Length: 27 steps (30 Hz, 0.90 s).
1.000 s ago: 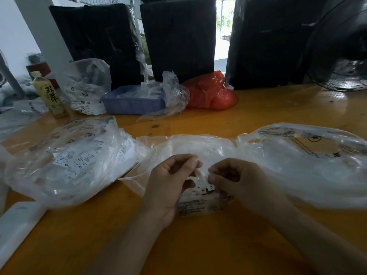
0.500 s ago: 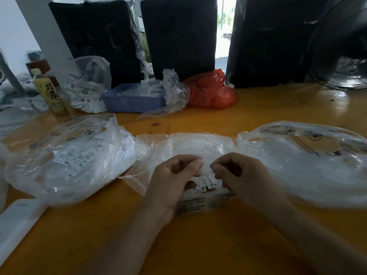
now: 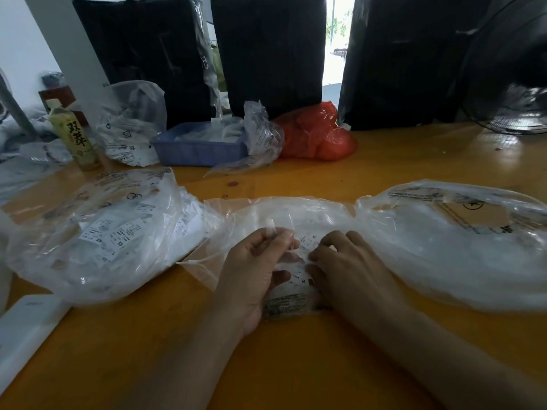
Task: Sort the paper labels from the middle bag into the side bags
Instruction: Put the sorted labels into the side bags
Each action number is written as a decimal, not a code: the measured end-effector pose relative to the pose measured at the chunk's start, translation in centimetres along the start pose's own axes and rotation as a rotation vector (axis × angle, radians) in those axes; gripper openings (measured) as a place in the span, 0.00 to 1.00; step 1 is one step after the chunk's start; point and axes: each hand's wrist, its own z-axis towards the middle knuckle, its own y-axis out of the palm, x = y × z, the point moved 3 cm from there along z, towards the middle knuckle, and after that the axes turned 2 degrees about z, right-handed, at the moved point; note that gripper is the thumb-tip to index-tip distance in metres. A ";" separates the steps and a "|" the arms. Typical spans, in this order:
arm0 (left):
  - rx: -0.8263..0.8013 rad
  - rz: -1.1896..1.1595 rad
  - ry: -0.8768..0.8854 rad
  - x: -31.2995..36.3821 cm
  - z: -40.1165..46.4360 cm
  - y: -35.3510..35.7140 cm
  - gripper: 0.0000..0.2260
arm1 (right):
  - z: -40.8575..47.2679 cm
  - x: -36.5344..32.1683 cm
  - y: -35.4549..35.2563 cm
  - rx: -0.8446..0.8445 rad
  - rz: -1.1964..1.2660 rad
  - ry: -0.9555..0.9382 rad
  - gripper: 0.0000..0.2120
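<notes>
Three clear plastic bags lie in a row on the orange table. The left bag is puffed and crinkled, with white paper slips showing through its film, some printed XS and L. The middle bag is flatter and holds the labels, a small loose heap between the two hands; one slip reads M. The right bag looks milky and slack, and what it holds cannot be made out through the glare.

The left hand has its fingers curled, thumb and fingertips pinching labels and film at the middle bag's mouth. The right hand is curled over the same heap, its fingertips down among the labels (whether it grips a slip or only the film cannot be told).

Farther back, a blue ribbed tray holds crumpled clear plastic, with a loose wrinkled bag spilling over its right end. Beside it sits a glossy red bag, knotted and bulging, contents hidden. A bottle with a yellow-green label stands at the left, next to another clear bag. A fan is cut off at the right edge, and a flat white object is cut off at lower left.
</notes>
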 end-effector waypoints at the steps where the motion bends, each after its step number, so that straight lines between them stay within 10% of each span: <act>1: 0.002 0.014 -0.006 -0.1 0.0 0.0 0.06 | -0.1 -0.2 -0.2 0.026 0.002 -0.014 0.14; 27: -0.073 -0.027 -0.018 -0.7 0.3 -0.1 0.11 | -1.5 3.3 -4.2 0.275 1.060 0.335 0.07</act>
